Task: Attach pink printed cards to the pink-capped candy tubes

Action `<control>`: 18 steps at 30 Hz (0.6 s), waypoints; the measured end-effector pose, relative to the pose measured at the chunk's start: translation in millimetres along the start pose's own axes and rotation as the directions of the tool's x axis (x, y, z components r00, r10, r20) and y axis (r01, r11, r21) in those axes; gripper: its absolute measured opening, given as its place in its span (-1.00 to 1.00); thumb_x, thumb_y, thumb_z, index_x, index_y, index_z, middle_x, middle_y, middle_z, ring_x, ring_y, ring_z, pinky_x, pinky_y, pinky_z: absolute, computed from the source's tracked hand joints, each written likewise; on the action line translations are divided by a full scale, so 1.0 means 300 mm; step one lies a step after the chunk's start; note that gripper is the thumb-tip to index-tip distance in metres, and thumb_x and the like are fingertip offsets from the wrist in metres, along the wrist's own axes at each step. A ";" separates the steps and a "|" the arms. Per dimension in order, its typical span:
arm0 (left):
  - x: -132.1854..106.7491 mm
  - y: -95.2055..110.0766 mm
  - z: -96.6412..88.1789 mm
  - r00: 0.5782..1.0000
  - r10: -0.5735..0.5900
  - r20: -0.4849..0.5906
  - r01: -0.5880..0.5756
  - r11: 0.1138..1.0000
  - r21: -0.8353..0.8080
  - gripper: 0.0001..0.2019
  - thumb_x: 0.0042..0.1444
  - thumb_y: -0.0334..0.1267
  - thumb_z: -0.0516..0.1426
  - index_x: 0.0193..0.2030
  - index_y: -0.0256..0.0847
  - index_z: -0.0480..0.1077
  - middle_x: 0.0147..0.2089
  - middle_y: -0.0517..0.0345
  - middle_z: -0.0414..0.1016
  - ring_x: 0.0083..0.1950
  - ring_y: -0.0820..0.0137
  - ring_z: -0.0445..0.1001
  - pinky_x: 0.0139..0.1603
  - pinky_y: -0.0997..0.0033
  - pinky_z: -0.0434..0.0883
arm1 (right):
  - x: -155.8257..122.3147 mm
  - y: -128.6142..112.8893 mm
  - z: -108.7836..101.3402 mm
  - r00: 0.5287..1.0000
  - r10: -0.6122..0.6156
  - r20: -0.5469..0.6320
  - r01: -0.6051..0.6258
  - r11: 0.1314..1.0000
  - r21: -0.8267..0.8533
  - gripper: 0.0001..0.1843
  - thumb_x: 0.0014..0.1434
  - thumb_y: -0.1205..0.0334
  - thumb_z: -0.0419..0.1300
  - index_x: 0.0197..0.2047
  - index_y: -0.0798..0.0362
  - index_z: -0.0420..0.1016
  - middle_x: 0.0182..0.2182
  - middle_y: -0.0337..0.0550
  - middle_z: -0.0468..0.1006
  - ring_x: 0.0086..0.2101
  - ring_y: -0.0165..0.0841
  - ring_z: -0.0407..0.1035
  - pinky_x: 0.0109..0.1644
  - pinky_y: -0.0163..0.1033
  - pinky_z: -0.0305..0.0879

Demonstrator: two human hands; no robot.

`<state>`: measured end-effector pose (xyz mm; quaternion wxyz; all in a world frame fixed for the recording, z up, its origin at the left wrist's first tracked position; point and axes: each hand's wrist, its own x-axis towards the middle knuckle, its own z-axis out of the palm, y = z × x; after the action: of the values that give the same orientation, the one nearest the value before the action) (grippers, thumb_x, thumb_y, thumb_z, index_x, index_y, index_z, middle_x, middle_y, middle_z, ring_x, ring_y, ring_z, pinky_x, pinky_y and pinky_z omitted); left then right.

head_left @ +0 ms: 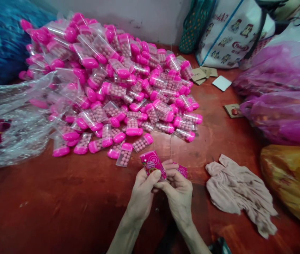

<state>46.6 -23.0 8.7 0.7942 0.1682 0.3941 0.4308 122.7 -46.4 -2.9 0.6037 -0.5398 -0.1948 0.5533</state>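
Observation:
My left hand (142, 190) and my right hand (179, 192) meet low in the middle of the view, both closed on a small pink printed packet (152, 164) held between thumbs and fingers. A second bit of pink wrapper (182, 171) shows at my right hand's fingertips. Just beyond the hands lies a big heap of clear candy boxes with pink caps (118, 88), filled with pink balls. The nearest box (124, 154) lies a short way up and left of my hands.
The red floor (60, 197) holds a crumpled clear plastic bag (9, 120) at left, a beige rag (241, 192) at right, pink plastic bags (282, 95), a yellow bag (289, 180), cardboard scraps (221, 83) and printed tote bags (231, 31) by the wall.

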 end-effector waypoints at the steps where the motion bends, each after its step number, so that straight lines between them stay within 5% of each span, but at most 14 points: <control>1: -0.002 0.001 0.000 1.000 0.004 0.023 -0.004 1.000 0.010 -0.80 0.10 -0.37 0.06 -0.18 -0.29 0.47 -0.04 -0.06 0.49 0.00 0.21 0.41 -0.08 0.31 0.35 | 0.001 0.000 -0.004 1.000 -0.007 -0.002 0.007 1.000 -0.009 -0.85 -0.20 0.47 0.30 -0.55 0.07 0.43 -0.66 -0.38 0.48 -0.65 -0.46 0.35 -0.57 -0.38 0.36; 13: -0.004 -0.004 0.002 0.997 0.012 0.075 -0.015 0.999 0.037 -0.79 0.07 -0.36 0.09 -0.18 -0.26 0.50 -0.05 -0.04 0.50 0.03 0.19 0.39 0.04 0.25 0.29 | 0.003 0.002 -0.026 0.992 -0.115 -0.059 0.109 0.989 -0.100 -0.81 -0.27 0.54 0.28 -0.59 0.06 0.47 -0.66 -0.37 0.50 -0.65 -0.47 0.32 -0.56 -0.38 0.33; 18: -0.005 0.001 0.009 1.000 0.006 0.006 -0.006 1.000 0.002 -0.79 0.05 -0.30 0.13 -0.19 -0.27 0.49 -0.10 -0.07 0.53 -0.04 0.17 0.44 -0.02 0.21 0.34 | 0.008 -0.006 -0.012 0.998 -0.057 -0.006 0.057 0.998 -0.038 -0.84 -0.21 0.48 0.31 -0.56 0.06 0.45 -0.65 -0.36 0.50 -0.63 -0.45 0.38 -0.54 -0.37 0.38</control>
<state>48.1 -23.7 11.4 0.7939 0.1715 0.3916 0.4324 127.3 -45.4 -3.4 0.6095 -0.5473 -0.2184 0.5304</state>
